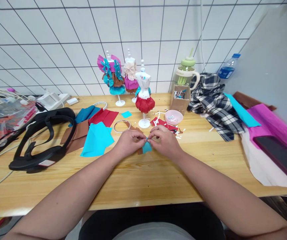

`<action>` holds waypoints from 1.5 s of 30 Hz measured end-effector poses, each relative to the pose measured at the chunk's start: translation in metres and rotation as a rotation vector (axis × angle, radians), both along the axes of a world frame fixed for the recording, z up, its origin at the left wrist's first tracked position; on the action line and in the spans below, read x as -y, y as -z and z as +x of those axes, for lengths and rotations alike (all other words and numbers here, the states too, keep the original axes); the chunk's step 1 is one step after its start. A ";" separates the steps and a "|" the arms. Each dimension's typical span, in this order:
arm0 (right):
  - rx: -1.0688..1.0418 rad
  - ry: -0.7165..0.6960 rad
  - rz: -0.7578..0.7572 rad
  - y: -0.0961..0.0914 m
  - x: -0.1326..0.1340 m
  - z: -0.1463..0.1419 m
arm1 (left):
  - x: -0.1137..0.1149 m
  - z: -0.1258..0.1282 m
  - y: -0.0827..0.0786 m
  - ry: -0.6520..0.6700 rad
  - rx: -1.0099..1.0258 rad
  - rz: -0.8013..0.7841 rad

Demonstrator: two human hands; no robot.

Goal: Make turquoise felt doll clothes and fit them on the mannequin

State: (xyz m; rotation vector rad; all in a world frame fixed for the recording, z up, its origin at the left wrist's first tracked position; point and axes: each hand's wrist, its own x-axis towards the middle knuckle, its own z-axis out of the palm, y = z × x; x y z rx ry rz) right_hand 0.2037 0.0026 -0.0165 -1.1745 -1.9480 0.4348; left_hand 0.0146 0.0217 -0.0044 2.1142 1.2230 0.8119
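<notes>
My left hand (128, 142) and my right hand (163, 140) meet over the wooden table (138, 180), both pinching a small turquoise paper piece (147, 147) between their fingertips. A brown scrap shows just under it. Behind my hands stands a white mini mannequin with a red paper skirt (143, 96). Two more dressed mannequins (120, 75) stand further back by the tiled wall.
Turquoise, brown and red paper sheets (97, 138) lie left of my hands, with a black headset (42, 138) beyond. A pink bowl (173, 117), a cardboard box (180, 98), a mug, plaid cloth (214, 100), a water bottle and magenta paper (270, 125) sit to the right.
</notes>
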 end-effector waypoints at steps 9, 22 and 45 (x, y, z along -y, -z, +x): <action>-0.341 -0.095 -0.538 0.000 -0.011 0.006 | 0.001 0.000 -0.002 -0.013 0.031 -0.100; -0.373 -0.043 -0.621 0.002 -0.012 0.005 | -0.002 -0.002 -0.002 0.035 0.093 -0.276; 0.008 0.002 -0.447 0.018 -0.019 0.009 | -0.006 -0.003 0.010 0.042 -0.224 0.054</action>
